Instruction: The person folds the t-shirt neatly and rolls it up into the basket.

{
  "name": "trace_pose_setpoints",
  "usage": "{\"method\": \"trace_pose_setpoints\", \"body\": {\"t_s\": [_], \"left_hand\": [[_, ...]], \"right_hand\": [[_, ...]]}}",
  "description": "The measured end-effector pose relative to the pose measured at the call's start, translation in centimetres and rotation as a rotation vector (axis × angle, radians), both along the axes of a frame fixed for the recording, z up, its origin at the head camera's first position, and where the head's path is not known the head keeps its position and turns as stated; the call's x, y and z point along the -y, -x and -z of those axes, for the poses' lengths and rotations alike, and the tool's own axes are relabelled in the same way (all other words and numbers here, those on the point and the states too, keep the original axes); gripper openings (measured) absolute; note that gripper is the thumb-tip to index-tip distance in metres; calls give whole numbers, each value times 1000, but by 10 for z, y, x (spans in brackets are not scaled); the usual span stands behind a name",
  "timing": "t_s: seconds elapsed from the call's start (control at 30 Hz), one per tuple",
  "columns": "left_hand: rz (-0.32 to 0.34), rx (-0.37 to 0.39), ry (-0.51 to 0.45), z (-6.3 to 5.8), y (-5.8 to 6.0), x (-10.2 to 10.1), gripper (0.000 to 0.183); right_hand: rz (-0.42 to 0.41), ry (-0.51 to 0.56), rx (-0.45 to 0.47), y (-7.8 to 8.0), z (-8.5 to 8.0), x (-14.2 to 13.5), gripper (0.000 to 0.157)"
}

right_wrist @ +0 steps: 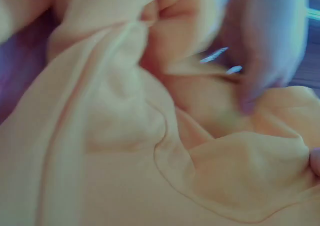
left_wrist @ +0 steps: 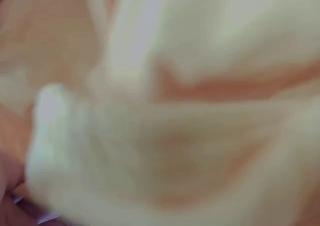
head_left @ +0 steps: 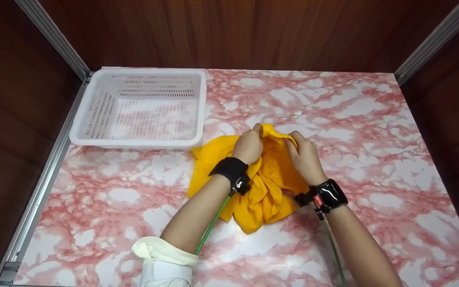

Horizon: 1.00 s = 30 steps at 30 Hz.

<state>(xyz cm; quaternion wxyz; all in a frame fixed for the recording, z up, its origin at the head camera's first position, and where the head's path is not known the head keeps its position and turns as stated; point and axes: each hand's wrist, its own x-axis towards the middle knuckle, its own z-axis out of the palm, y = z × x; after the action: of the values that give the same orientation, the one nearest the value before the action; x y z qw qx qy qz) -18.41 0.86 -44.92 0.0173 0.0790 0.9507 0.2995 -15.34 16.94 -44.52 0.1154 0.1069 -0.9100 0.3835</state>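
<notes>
A crumpled yellow cloth (head_left: 261, 195) lies on the table in the head view, its far edge lifted between both hands. My left hand (head_left: 248, 146) grips that edge with curled fingers, near the middle of the cloth. On the right, my right hand (head_left: 306, 156) pinches the same edge between thumb and fingers. Folds of the cloth (left_wrist: 200, 151) fill the left wrist view, blurred and pale. A curved seam runs along the cloth (right_wrist: 115, 186) in the right wrist view, with the left hand (right_wrist: 270, 36) behind it. The cloth hides some fingertips.
A white perforated plastic basket (head_left: 138, 142) stands at the back left with nothing in it. The table (head_left: 373, 239) has a red and white marbled top. Dark wooden panels (head_left: 229, 36) enclose the back and sides. Green cables (head_left: 213, 223) trail from both wrist cameras.
</notes>
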Motion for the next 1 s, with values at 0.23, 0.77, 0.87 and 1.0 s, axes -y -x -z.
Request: {"method": "trace_pose_setpoints", "body": {"t_s": [0.23,0.77,0.87,1.0], "left_hand": [[-77,-140,-38,-35,4,6,18],[-112,-182,-36,-65,17,24,21],[-109,-181,-50,-66,16,24,22],[-131,-192,-83,-68,15,30,22]], "right_hand": [[8,-3,-39,-25,15,-15,31],[-31,-371,464,-82,32,-15,68],[-110,-343,390,-84,44,-7,62],[-102,-131,369,-77,50,-16,34]]}}
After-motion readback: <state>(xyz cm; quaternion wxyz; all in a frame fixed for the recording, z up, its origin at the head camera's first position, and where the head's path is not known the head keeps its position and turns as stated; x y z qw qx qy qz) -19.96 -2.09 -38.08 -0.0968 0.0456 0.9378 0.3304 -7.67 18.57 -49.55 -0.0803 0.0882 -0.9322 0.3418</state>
